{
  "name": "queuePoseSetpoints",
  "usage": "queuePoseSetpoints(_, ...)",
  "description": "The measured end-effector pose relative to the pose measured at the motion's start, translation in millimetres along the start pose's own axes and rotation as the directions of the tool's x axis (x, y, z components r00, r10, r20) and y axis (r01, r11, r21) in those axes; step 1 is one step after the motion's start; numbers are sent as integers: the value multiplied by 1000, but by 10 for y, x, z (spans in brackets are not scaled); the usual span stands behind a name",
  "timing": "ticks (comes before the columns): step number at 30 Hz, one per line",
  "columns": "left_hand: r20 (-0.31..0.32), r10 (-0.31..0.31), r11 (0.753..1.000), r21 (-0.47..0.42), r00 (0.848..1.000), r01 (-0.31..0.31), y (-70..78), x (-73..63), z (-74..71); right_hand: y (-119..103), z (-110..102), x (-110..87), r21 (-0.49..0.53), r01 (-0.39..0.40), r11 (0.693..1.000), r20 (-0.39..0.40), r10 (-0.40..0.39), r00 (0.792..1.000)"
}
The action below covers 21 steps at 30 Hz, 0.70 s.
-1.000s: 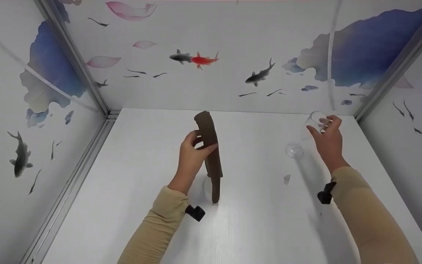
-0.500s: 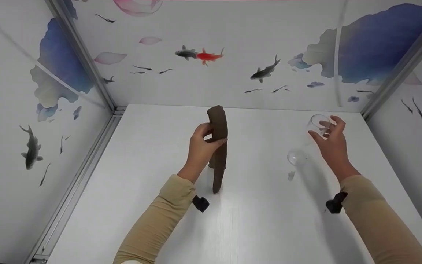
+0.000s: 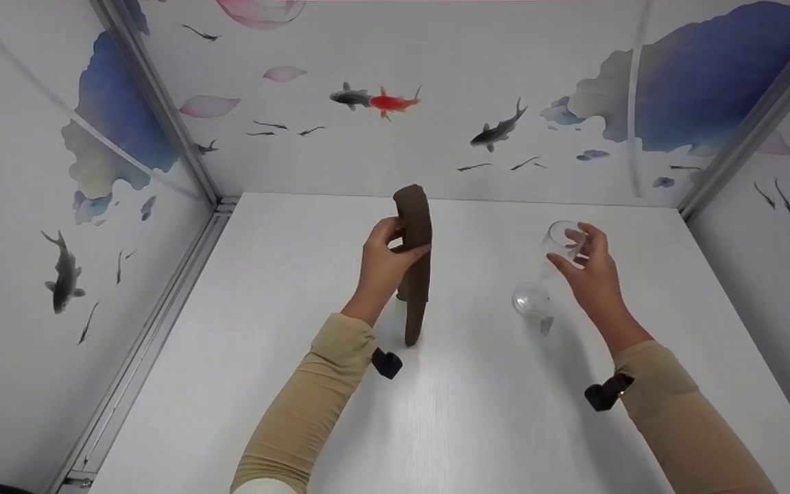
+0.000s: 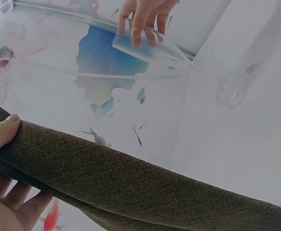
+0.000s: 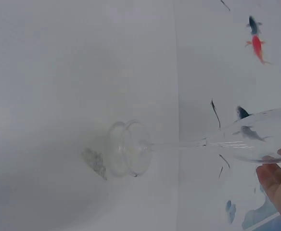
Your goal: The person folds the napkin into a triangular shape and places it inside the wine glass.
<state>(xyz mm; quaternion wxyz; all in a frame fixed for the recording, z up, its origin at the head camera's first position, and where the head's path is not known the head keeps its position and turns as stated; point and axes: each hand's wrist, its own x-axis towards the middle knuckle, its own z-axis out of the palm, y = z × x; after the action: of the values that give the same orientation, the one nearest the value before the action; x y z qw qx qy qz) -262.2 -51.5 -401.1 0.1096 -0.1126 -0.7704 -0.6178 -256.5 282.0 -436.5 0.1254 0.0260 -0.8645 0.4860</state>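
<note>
My left hand [image 3: 385,267] pinches a folded dark brown cloth [image 3: 417,226] between thumb and fingers. The cloth hangs as a long narrow strip above the table; its woven surface [image 4: 131,178] fills the lower part of the left wrist view. On the right, my right hand [image 3: 594,278] holds a clear wine glass [image 3: 563,237] by its bowl, thumb on one side and fingers on the other. The round foot of the glass [image 5: 139,147] is lowermost, at or just over the tabletop; whether it touches, I cannot tell. A small grey patch [image 3: 546,326] shows on the table close to the foot.
The white tabletop [image 3: 477,384] is glossy and reflects light. White panels printed with fish, petals and blue leaf shapes enclose it at the back [image 3: 367,165] and both sides. Metal rails [image 3: 193,137] run along the panel corners.
My right hand has brought the wine glass leftward, nearer the grey patch. My left hand, still pinching the cloth, has moved somewhat farther from me. The head view has shifted slightly.
</note>
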Motion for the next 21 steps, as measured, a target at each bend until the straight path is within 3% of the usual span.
queuePoseSetpoints(10, 20, -13, 1000, -28, 1000, 13, -75, 17, 51, -123, 388, -73, 43, 47, 998, 47, -49, 998)
queuePoseSetpoints(21, 10, 36, 999, -37, 999, -36, -97, 77, 101, -353, 699, -66, 135, 48, 990, 73, -58, 996)
